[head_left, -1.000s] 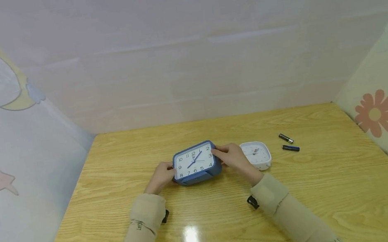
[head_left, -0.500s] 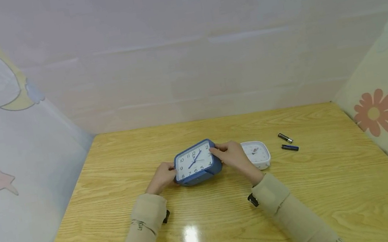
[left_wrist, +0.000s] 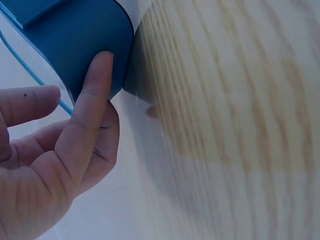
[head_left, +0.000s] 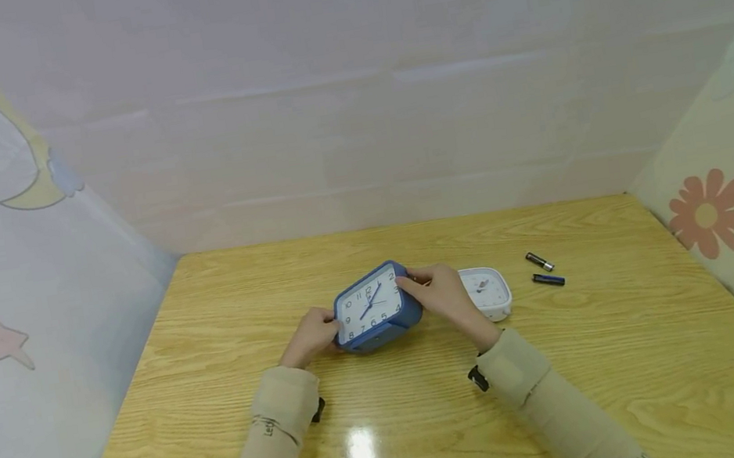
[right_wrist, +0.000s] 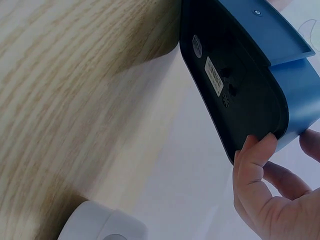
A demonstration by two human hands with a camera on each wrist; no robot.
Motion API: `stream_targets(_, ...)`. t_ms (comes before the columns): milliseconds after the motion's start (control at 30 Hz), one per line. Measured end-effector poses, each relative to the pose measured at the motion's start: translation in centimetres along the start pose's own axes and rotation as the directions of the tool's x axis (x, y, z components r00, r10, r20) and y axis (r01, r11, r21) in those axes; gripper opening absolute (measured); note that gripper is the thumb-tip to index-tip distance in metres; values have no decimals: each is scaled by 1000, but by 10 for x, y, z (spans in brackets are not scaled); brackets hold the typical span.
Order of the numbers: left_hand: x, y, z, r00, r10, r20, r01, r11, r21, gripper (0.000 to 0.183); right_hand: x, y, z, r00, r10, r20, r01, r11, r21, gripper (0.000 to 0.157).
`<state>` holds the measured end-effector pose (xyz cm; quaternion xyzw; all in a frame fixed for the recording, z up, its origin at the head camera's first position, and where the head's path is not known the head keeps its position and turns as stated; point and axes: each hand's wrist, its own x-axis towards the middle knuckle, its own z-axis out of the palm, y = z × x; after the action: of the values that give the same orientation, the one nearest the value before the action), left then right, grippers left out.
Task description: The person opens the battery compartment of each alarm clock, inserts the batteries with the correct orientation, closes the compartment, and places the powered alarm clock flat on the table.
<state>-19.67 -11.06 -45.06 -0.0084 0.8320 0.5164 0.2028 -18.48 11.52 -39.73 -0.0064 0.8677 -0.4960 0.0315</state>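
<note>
Between both hands, a blue rectangular alarm clock [head_left: 371, 306] is held with its white face tilted up and its right end raised. My left hand [head_left: 312, 335] grips the clock's left end, thumb at the front rim, fingers against the side. The right hand [head_left: 447, 298] pinches the upper right end, with thumb on the front and fingers behind. In the right wrist view the clock's black back [right_wrist: 225, 85] shows, with a barcode label, and that end is off the table. A smaller white clock [head_left: 486, 292] lies face up just right of the right hand, partly hidden by it.
Two loose batteries, one black and silver [head_left: 539, 261], one dark blue [head_left: 549, 279], lie on the wooden table [head_left: 226, 432] right of the white clock. Printed cloth walls [head_left: 354, 144] enclose the table's back and sides.
The blue clock has tilted further, its right end rising, and shifted slightly right. My left hand has moved a little to the right with it. The white clock and batteries stay put.
</note>
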Motion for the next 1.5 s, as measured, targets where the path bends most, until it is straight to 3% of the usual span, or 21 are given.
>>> stream_targets(600,1,-1,3,1000,0,6,0,1000,-7,27,2,5,-2,1000,-14,-8,15,991,131,32)
stream_targets(967,3,-1,9,1000,-1,18,2,999,-45,31,3,1,1,1000,5,-8,-2,966,257,34)
stream_targets(1500,2,-3,10,999,40,32,-40,999,15,29,6,-6,8,1000,11,27,-21,921,390,36)
